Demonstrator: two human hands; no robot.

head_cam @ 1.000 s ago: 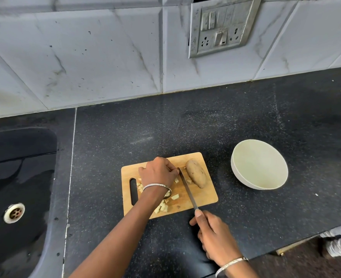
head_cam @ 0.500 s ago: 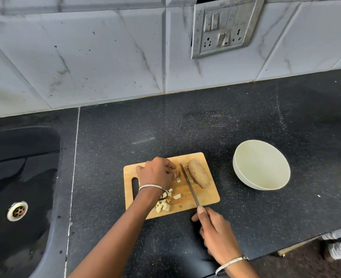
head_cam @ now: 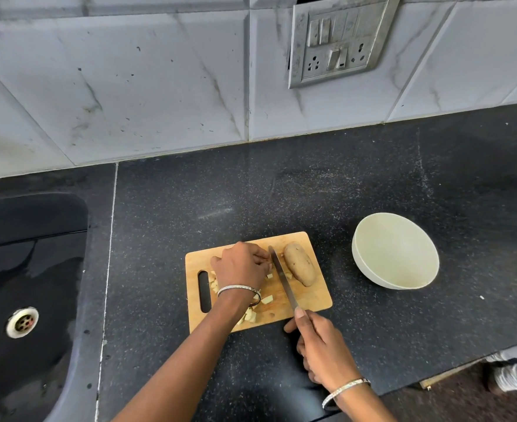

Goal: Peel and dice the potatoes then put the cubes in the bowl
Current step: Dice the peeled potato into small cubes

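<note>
A wooden cutting board [head_cam: 312, 296] lies on the black counter. On its right part rests a whole unpeeled potato [head_cam: 300, 263]. My left hand [head_cam: 240, 264] sits curled over a potato piece on the board, which it mostly hides. My right hand [head_cam: 321, 345] grips a knife [head_cam: 281, 277] by the handle, index finger along the spine, blade running between my left fingers and the whole potato. Several pale potato cubes [head_cam: 266, 300] lie scattered near my left wrist. The cream bowl [head_cam: 370, 269] stands empty to the right of the board.
A black sink [head_cam: 22, 269] with a metal drain [head_cam: 22, 322] is at the left. A tiled wall with a switch plate [head_cam: 339, 38] stands behind. The counter's front edge [head_cam: 452, 368] runs at the lower right.
The knife blade has shifted slightly along the board beside my left fingers. My left hand stays curled over the same piece. The view has shifted a little.
</note>
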